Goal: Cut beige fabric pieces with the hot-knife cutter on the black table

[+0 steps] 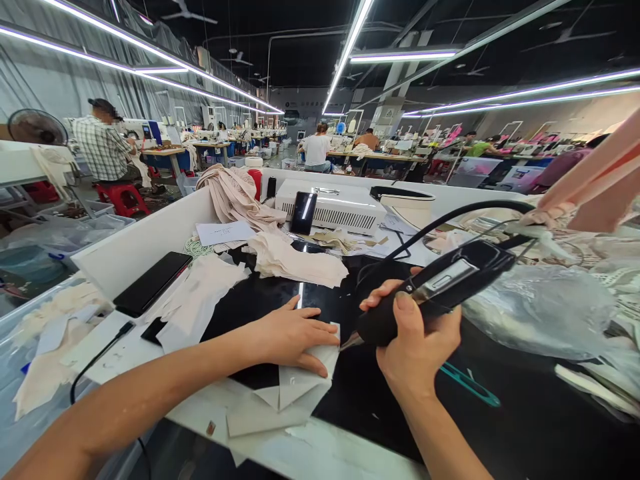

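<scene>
My left hand [295, 337] lies flat with its fingers spread, pressing a pale piece of cloth or paper [305, 385] onto the shiny black work surface [360, 393]. Wrapped in my right hand [420, 340] is a black corded electric hand cutter [445, 283]. Its narrow metal tip [351, 341] points left and meets, or nearly meets, the right edge of the pale piece by my left fingertips. More folded pale pieces [270, 420] stick out below my left hand toward the table's front edge.
Cream fabric pieces [300, 260] lie beyond my hands. A black phone [153, 283] sits left, a second phone [303, 212] leans against a white vented box [333, 205]. Right are a teal tool [470, 385] and a clear plastic bag [540, 313]. The cutter's cord [425, 227] loops overhead.
</scene>
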The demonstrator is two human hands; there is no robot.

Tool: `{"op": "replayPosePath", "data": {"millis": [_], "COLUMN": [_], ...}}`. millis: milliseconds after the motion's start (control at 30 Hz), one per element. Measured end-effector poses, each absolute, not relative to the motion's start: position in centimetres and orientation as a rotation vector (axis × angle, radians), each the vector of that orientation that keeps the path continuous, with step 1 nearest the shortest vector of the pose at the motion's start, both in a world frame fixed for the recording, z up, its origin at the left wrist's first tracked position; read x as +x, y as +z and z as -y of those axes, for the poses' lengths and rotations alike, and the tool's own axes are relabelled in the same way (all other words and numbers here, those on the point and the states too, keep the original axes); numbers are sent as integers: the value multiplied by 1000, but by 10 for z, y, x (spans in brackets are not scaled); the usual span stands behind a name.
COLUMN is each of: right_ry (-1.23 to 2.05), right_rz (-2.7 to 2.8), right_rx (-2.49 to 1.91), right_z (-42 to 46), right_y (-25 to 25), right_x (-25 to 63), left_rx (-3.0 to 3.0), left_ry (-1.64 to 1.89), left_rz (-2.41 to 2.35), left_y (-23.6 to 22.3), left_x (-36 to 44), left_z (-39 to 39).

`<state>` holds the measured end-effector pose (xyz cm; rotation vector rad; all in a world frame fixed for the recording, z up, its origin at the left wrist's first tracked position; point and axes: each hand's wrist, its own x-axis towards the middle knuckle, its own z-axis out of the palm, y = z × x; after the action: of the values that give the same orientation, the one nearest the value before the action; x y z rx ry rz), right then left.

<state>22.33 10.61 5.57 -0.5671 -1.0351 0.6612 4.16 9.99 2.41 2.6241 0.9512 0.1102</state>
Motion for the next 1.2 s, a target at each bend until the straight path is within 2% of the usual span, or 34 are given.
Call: {"op": "replayPosePath", "data": {"millis": [1200], "right_ry": [703], "right_rz": [1026], "right_rx": [-577], "right_z": [-92], "right_y": [56], "right_x": [219], "left_rx": [2605], "left_ry": [130], "left_rz": [-930], "left_y": [25], "left_x": [39], "left_z": [-101]}}
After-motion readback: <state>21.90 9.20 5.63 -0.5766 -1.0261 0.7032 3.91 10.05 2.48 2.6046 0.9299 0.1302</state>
